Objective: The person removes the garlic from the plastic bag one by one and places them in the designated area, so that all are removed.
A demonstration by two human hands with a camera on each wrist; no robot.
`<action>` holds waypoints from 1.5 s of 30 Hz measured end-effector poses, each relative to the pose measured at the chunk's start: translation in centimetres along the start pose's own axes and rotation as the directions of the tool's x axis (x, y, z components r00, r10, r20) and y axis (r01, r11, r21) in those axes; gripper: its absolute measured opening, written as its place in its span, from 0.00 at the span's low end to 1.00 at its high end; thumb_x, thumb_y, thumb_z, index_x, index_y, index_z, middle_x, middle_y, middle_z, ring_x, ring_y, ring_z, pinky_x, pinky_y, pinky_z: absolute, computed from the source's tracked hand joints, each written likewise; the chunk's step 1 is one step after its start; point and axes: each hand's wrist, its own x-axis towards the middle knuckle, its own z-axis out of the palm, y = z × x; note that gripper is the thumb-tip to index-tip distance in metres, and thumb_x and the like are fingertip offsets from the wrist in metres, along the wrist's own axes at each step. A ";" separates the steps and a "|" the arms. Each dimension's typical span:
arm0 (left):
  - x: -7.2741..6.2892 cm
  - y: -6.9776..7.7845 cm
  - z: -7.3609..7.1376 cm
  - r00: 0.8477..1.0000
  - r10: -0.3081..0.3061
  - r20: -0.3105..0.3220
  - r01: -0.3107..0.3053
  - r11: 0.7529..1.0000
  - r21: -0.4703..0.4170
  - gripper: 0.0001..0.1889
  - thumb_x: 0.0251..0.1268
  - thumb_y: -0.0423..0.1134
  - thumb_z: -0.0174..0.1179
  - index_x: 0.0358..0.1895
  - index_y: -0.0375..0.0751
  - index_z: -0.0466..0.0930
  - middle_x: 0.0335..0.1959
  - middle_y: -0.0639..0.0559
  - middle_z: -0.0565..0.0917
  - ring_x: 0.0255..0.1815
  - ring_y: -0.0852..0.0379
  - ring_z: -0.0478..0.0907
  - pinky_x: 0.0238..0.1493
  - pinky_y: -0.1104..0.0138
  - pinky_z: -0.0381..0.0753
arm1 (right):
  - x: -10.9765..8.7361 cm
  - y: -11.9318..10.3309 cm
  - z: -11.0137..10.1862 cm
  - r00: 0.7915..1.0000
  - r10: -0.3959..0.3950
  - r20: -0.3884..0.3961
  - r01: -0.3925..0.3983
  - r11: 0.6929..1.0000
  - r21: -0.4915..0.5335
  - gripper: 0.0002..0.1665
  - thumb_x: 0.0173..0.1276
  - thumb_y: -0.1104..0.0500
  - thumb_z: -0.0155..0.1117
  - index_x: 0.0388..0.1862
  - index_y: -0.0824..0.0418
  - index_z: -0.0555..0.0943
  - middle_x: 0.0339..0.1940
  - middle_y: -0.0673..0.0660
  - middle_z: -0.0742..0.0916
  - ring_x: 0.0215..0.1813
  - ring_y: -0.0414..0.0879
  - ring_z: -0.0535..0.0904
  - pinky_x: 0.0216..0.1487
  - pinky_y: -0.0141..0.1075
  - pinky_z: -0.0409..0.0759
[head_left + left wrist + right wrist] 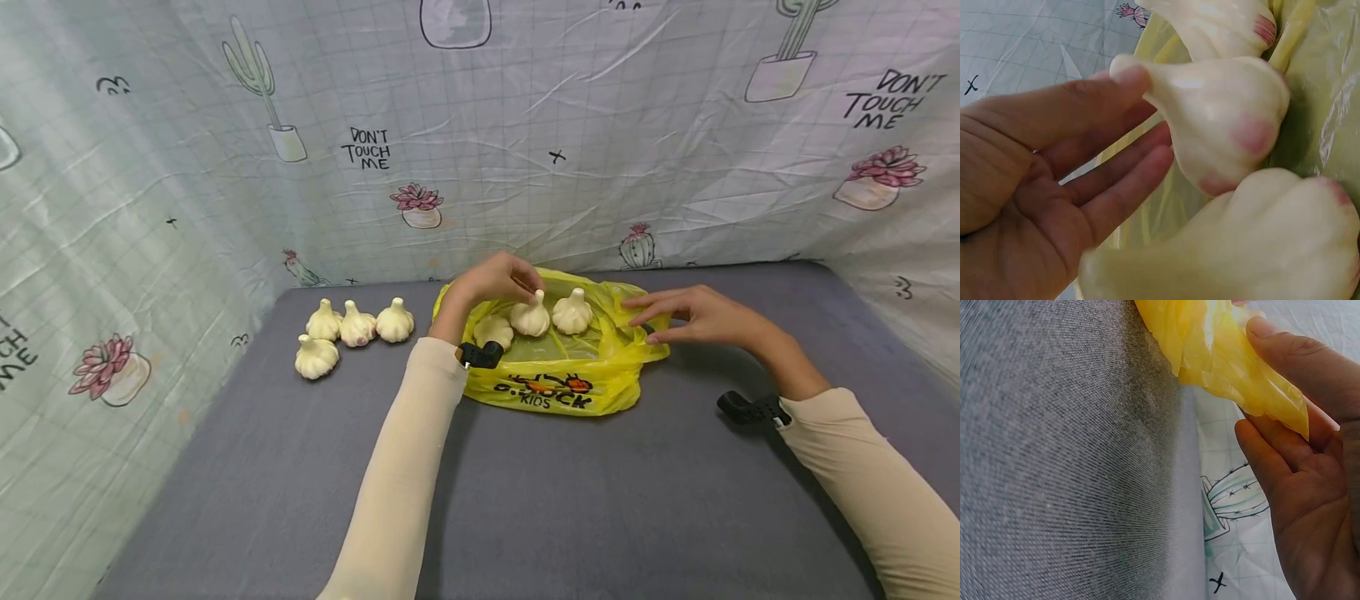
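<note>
A yellow plastic bag (555, 392) lies on its side on the table, its mouth spread wide. My left hand (495, 279) reaches over the bag and pinches a garlic bulb (531, 318) by its stem; in the left wrist view the thumb (1129, 78) presses on that stem. Two more garlic bulbs, one on the right (572, 312) and one on the left (493, 332), sit in the bag beside it. At the bag's right edge, my right hand (701, 317) holds the yellow plastic between thumb and fingers; the fingertips behind it are partly hidden.
Several garlic bulbs (357, 325) stand in a group on the grey table (570, 500), left of the bag. A patterned cloth (525, 167) hangs behind the table and along its sides. Black wrist cameras (750, 408) are strapped on both wrists.
</note>
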 end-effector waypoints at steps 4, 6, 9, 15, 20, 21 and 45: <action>0.2 -0.1 0.2 0.996 0.024 0.081 -0.023 1.000 -0.012 0.09 0.69 0.32 0.66 0.48 0.34 0.83 0.52 0.42 0.86 0.57 0.50 0.82 0.58 0.61 0.81 | 0.1 0.1 0.1 1.000 0.006 0.004 -0.006 1.000 -0.005 0.20 0.66 0.60 0.74 0.57 0.52 0.87 0.67 0.57 0.82 0.63 0.31 0.75 0.48 0.32 0.82; 0.4 -0.2 0.2 0.993 0.039 0.115 -0.038 0.999 -0.012 0.09 0.69 0.32 0.66 0.49 0.35 0.82 0.53 0.42 0.86 0.57 0.50 0.82 0.57 0.62 0.81 | 0.2 0.1 0.1 1.000 0.009 0.009 -0.009 1.000 -0.008 0.20 0.66 0.60 0.74 0.57 0.52 0.88 0.68 0.57 0.82 0.64 0.31 0.75 0.49 0.31 0.82; 0.7 -0.3 0.3 0.985 0.086 0.147 -0.088 0.996 0.007 0.12 0.71 0.32 0.64 0.54 0.34 0.83 0.56 0.44 0.85 0.59 0.50 0.82 0.58 0.62 0.81 | 0.2 0.1 0.1 1.000 0.011 0.008 -0.011 1.000 -0.009 0.20 0.66 0.60 0.74 0.57 0.52 0.88 0.67 0.57 0.82 0.64 0.32 0.75 0.49 0.32 0.82; 0.9 -0.4 0.5 0.976 0.133 0.175 -0.140 0.990 0.032 0.15 0.73 0.34 0.62 0.59 0.39 0.85 0.61 0.49 0.83 0.61 0.54 0.80 0.58 0.61 0.81 | 0.1 0.0 0.0 1.000 0.027 0.013 -0.027 1.000 -0.007 0.19 0.67 0.59 0.74 0.57 0.52 0.88 0.67 0.57 0.82 0.63 0.32 0.75 0.49 0.32 0.82; 0.6 -0.4 0.6 0.983 0.109 0.148 -0.114 0.993 0.025 0.14 0.74 0.37 0.62 0.58 0.45 0.86 0.60 0.53 0.84 0.61 0.56 0.80 0.54 0.58 0.83 | 0.0 0.2 0.1 0.999 0.040 0.019 -0.040 0.999 0.002 0.19 0.68 0.58 0.73 0.57 0.53 0.87 0.68 0.57 0.81 0.66 0.31 0.73 0.52 0.31 0.82; 0.5 -0.5 0.6 0.983 0.118 0.143 -0.122 0.992 0.019 0.14 0.74 0.36 0.62 0.58 0.44 0.86 0.60 0.53 0.84 0.61 0.56 0.80 0.54 0.57 0.83 | 0.0 0.2 0.1 0.999 0.040 0.021 -0.040 0.999 0.007 0.19 0.68 0.58 0.73 0.57 0.53 0.87 0.68 0.58 0.81 0.66 0.31 0.73 0.52 0.30 0.81; -2.8 0.0 -0.4 0.948 0.316 0.042 -0.314 0.948 -0.047 0.11 0.73 0.36 0.63 0.53 0.47 0.90 0.55 0.46 0.87 0.36 0.56 0.78 0.33 0.52 0.77 | 0.2 0.1 0.3 1.000 0.012 0.013 -0.012 1.000 0.011 0.20 0.66 0.61 0.74 0.57 0.53 0.88 0.67 0.58 0.82 0.64 0.29 0.73 0.47 0.30 0.81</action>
